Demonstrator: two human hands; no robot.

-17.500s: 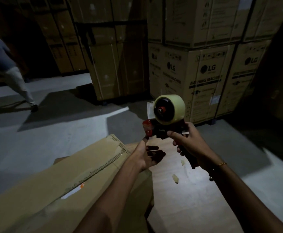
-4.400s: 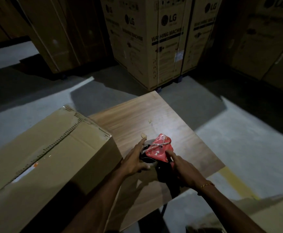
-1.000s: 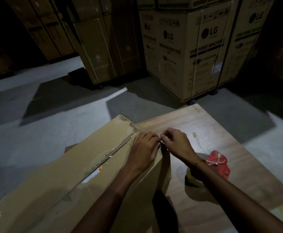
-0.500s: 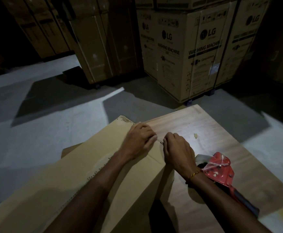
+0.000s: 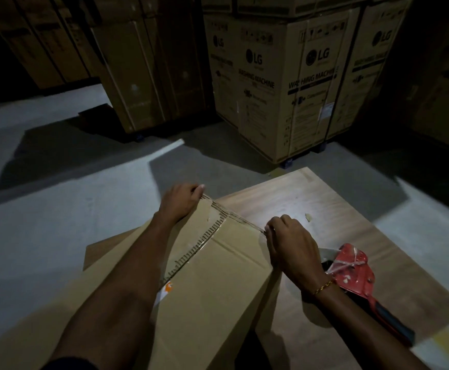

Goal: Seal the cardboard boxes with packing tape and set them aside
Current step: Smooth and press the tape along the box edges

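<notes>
Now the hands have drawn apart along the far top edge of the cardboard box (image 5: pixel 212 284); half a second ago they sat close together near that edge's middle. The left hand (image 5: pixel 179 200) is at the box's far corner, fingers curled and pinching one end of a strip of clear tape (image 5: pixel 234 216). The right hand (image 5: pixel 289 244) is at the nearer right corner, fingers curled and pinching the other end, so the strip runs taut between them along the edge and across the end of the box's centre seam. Earlier the left hand lay flatter on the lid; it now grips at the corner.

The box lies on the wooden counter (image 5: pixel 338 209), taking up its left part and reaching toward the viewer, its seam covered by a glossy band of tape. The red tape dispenser (image 5: pixel 354 271) lies on the counter just right of the right wrist, in much the same spot as a moment before, its dark handle pointing toward the near right. A small scrap (image 5: pixel 308 217) sits on the counter beyond the right hand.

Behind, large printed washing-machine cartons (image 5: pixel 285 84) stand on the grey floor (image 5: pixel 57 209), unchanged
</notes>
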